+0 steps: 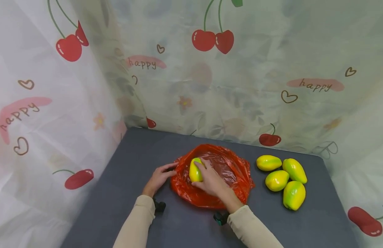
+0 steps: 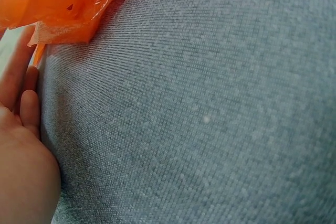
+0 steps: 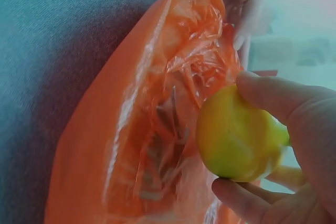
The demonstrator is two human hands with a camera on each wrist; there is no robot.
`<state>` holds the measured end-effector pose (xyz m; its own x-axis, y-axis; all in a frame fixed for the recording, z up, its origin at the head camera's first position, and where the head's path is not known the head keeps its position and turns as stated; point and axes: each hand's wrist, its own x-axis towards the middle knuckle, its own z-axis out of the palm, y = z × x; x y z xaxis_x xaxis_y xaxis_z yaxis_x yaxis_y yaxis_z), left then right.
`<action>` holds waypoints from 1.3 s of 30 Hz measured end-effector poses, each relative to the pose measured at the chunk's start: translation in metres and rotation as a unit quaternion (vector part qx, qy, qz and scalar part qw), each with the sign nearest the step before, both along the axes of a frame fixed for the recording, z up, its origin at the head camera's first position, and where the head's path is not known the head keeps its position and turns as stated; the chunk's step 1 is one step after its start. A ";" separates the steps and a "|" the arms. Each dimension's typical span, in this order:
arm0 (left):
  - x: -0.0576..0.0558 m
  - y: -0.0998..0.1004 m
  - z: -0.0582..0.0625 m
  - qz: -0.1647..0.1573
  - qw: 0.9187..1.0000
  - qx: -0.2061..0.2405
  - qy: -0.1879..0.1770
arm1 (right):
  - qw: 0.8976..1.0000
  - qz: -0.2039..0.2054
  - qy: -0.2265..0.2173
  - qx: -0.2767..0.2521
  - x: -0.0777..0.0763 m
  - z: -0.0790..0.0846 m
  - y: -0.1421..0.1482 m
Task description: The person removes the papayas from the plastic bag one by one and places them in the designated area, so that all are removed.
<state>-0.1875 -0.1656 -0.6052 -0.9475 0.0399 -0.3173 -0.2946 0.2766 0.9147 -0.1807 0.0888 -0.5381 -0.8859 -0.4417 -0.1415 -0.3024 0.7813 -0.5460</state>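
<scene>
A red plastic bag (image 1: 238, 165) lies spread on the dark table, its mouth facing up. Over its left part my right hand (image 1: 212, 179) grips a yellow-green mango (image 1: 195, 171), thumb on one side and fingers on the other. The right wrist view has the mango (image 3: 239, 135) between thumb and fingertips, beside the crinkled bag (image 3: 142, 129). At the bag's left rim is my left hand (image 1: 158, 179), its fingers fairly straight and touching the plastic. In the left wrist view, a flap of the bag (image 2: 65, 9) covers the fingertips of that hand (image 2: 23, 145).
Several more mangoes (image 1: 277, 181) sit grouped on the table to the right of the bag. The dark grey table (image 1: 185, 227) ends at the back against a hanging curtain (image 1: 241, 86) printed with cherries and hearts. Similar curtain hangs at both sides.
</scene>
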 end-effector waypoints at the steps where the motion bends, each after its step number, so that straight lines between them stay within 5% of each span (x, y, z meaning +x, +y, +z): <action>1: 0.000 0.000 0.000 0.000 1.000 0.002 0.000 | 1.000 -0.003 0.003 -0.002 0.001 0.000 0.002; 16: 0.000 -0.001 0.001 -0.001 1.000 0.007 0.003 | 0.998 -0.056 0.030 0.008 0.009 0.004 0.041; 39: 0.001 -0.001 0.001 0.001 1.000 0.004 0.000 | 0.995 -0.055 0.076 -0.016 0.021 -0.008 0.107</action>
